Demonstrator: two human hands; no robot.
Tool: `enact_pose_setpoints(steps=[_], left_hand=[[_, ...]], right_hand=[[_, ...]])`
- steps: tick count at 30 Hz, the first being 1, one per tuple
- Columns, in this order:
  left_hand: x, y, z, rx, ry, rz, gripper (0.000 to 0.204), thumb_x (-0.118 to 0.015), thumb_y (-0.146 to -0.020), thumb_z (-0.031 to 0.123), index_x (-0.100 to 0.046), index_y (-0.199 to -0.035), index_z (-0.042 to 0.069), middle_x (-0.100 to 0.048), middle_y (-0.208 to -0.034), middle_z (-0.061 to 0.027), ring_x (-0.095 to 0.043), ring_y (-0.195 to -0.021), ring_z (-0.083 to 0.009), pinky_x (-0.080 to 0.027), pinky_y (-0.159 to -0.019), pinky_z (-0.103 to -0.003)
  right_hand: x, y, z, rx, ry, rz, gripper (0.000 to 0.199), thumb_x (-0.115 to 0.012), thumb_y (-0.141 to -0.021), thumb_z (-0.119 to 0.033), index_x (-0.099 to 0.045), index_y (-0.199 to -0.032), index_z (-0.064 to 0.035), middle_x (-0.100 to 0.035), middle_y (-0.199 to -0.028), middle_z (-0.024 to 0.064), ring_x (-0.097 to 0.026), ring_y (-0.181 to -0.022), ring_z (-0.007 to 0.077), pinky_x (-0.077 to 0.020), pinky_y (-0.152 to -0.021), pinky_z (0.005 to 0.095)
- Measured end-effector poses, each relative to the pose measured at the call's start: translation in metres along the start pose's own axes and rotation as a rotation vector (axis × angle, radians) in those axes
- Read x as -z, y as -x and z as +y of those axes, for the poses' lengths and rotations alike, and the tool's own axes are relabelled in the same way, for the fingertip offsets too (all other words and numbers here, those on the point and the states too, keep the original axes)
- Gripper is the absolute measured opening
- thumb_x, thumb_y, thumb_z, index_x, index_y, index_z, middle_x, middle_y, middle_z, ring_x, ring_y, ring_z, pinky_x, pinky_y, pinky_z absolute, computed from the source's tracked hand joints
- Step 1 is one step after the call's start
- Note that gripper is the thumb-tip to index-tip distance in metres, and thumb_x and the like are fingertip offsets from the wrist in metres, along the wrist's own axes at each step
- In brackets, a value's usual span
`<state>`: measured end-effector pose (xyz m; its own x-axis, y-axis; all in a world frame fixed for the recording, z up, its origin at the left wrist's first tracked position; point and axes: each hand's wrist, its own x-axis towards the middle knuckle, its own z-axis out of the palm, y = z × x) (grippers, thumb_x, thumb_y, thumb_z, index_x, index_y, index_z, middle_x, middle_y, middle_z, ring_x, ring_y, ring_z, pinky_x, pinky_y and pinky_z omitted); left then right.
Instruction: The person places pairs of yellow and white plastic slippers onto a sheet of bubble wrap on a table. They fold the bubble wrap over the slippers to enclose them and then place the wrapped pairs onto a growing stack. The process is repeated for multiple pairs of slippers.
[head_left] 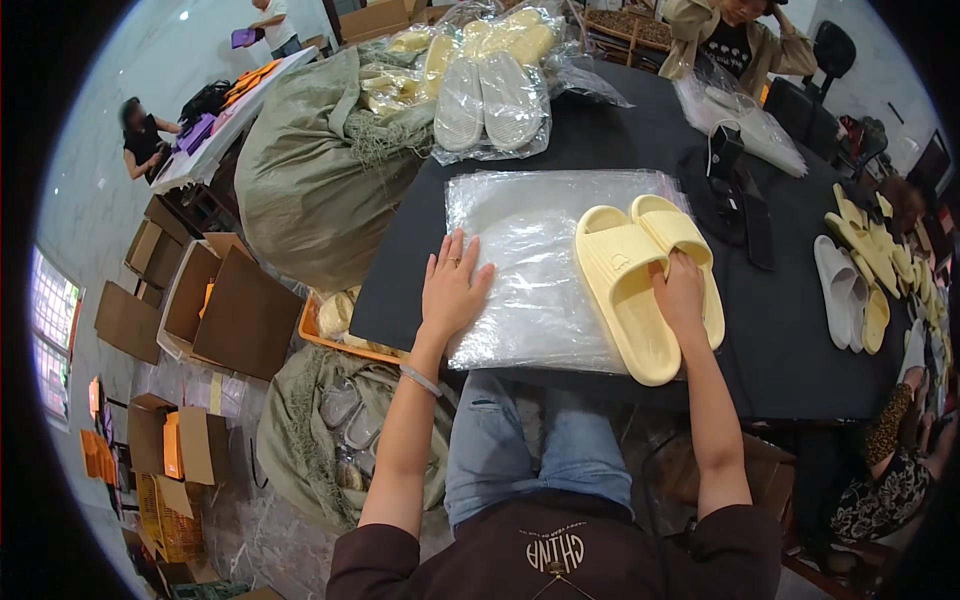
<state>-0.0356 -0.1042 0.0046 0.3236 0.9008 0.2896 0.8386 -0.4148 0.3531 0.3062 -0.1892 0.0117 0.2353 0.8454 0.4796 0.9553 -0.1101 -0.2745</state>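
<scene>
The pair of pale yellow, thick-soled moulded slippers (628, 305) is held by the right hand (682, 298): the thumb is tucked into one slipper's opening and the fingers into the other's, so the two adjoining sides appear to be clamped together, though the fingertips are hidden. By this hold, it seems, both slippers can be managed as one. They are rested side by side, toes away from the body, on the right part of the flat stack of clear plastic bags (530, 262). The left hand (458, 288) is laid flat on the stack's left side, fingers spread and nothing gripped, probably so that the slick sheets are kept from sliding. The stack is set at the near edge of the black-covered worktop (785, 345), presumably for easy reach. Near the far left corner, grey ridged slippers in clear plastic (490, 105) are piled with yellow ones, apparently out of the way. Toward the right edge, loose grey and yellow slippers (840, 290) are spread within reach of other people
</scene>
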Motion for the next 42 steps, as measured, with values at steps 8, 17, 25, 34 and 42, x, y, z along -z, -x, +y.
enact_pose_setpoints(steps=[8, 17, 25, 34, 42], left_hand=[[0.002, 0.0, 0.002, -0.012, 0.025, 0.03, 0.054, -0.044, -0.092, 0.043, -0.044, -0.136, 0.011, -0.029, -0.148, -0.0134, -0.025, -0.138, -0.0273, -0.019, -0.111, -0.044], [0.003, 0.0, 0.003, 0.001, -0.003, 0.001, 0.053, -0.044, -0.093, 0.042, -0.042, -0.138, 0.014, -0.028, -0.149, -0.0101, -0.024, -0.139, -0.0265, -0.018, -0.111, -0.043], [-0.004, -0.005, 0.001, -0.035, 0.005, 0.031, 0.052, -0.046, -0.092, 0.04, -0.045, -0.135, 0.011, -0.031, -0.147, -0.0129, -0.026, -0.137, -0.0277, -0.02, -0.11, -0.045], [0.002, 0.001, 0.0, -0.02, -0.015, 0.037, 0.053, -0.043, -0.092, 0.041, -0.045, -0.135, 0.01, -0.031, -0.147, -0.0143, -0.026, -0.137, -0.0288, -0.02, -0.111, -0.045], [-0.003, -0.004, 0.002, -0.03, 0.067, 0.041, 0.055, -0.04, -0.093, 0.043, -0.043, -0.136, 0.009, -0.029, -0.148, -0.0126, -0.023, -0.139, -0.0259, -0.017, -0.112, -0.042]], right_hand=[[0.005, -0.002, -0.004, -0.004, -0.03, 0.006, 0.032, -0.057, -0.081, -0.023, -0.059, -0.097, 0.0044, -0.061, -0.104, 0.0187, -0.053, -0.102, 0.033, -0.0385, -0.089, 0.0437], [0.005, 0.002, -0.004, 0.023, -0.033, 0.08, 0.032, -0.058, -0.082, -0.026, -0.06, -0.097, 0.0026, -0.061, -0.099, 0.0162, -0.054, -0.1, 0.0305, -0.0383, -0.089, 0.0428], [0.066, -0.025, 0.014, -0.02, -0.235, 0.259, 0.025, -0.055, -0.071, 0.001, -0.06, -0.096, 0.0024, -0.061, -0.096, 0.0214, -0.055, -0.095, 0.0387, -0.0426, -0.083, 0.0463], [0.177, -0.018, 0.221, -0.136, 0.027, 0.256, 0.028, -0.049, -0.079, -0.005, -0.06, -0.103, 0.005, -0.062, -0.095, 0.0261, -0.058, -0.086, 0.0399, -0.0445, -0.076, 0.0412], [0.199, 0.01, 0.424, -0.436, 0.471, 0.13, 0.04, -0.047, -0.082, -0.013, -0.055, -0.117, 0.0039, -0.057, -0.118, 0.023, -0.052, -0.109, 0.0391, -0.0393, -0.094, 0.0413]])
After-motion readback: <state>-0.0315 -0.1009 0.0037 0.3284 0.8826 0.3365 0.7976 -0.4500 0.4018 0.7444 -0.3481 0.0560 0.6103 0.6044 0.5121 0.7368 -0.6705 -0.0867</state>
